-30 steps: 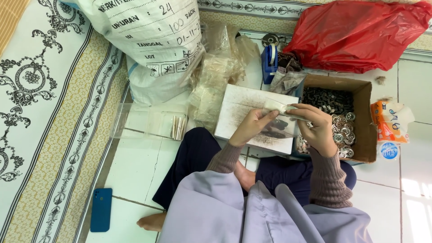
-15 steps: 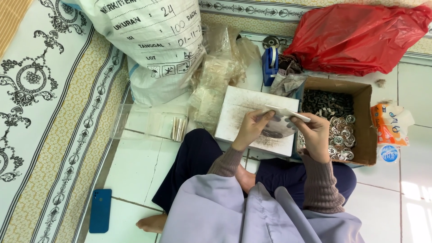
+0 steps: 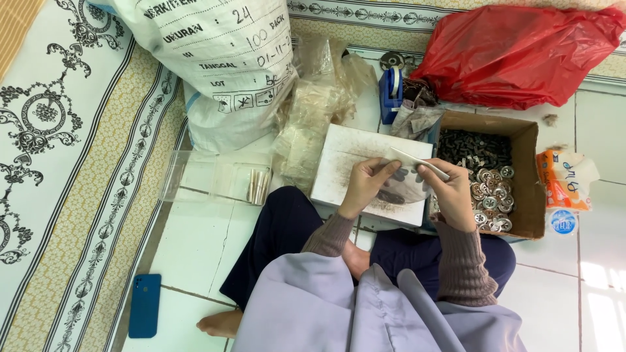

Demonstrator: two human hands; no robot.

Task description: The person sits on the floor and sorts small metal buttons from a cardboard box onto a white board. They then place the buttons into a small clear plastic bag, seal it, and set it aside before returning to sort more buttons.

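Note:
I sit cross-legged on a tiled floor. Both hands hold a small clear plastic bag [image 3: 407,179] over a white board [image 3: 352,163] on my lap. My left hand [image 3: 365,186] pinches the bag's left side. My right hand [image 3: 450,192] grips its right side near the folded white top edge. Dark small pieces show through the bag. Just right of my hands stands an open cardboard box [image 3: 525,176] filled with dark parts and round silver metal pieces.
A large white printed sack [image 3: 215,65] lies at the back, with a pile of clear plastic bags [image 3: 313,111] beside it. A red plastic bag [image 3: 521,52] sits behind the box. A clear tray [image 3: 215,179], a blue phone [image 3: 145,305] and an orange packet [image 3: 564,179] lie around.
The bag is held up between both hands now instead of low on the board. My right hand has shifted right and up along the bag's top edge.

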